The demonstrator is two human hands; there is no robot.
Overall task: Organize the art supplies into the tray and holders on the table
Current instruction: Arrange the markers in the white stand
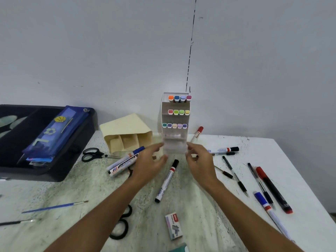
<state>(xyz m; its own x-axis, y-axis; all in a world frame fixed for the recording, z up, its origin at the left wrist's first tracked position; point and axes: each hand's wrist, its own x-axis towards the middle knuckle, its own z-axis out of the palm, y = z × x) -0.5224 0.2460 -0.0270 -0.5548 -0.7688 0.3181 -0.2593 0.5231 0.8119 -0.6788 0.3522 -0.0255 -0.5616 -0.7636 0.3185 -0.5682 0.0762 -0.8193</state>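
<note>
A tall white tiered marker holder [175,122] stands upright at the middle of the table, with three rows of coloured marker caps in it. My left hand [149,162] and my right hand [200,160] flank its clear base [175,146], fingers spread and touching its lower corners. A cream slanted holder [127,135] with three empty slots sits to its left. A black tray [36,142] at the far left carries a blue pencil case [54,133]. Loose whiteboard markers [167,180] and pens [234,177] lie around.
Black scissors [92,154] lie by the cream holder and another pair [121,224] under my left forearm. A staples box [173,226] sits near the front. Thin brushes [54,207] lie at the left. Red and blue pens [272,190] lie at the right near the table edge.
</note>
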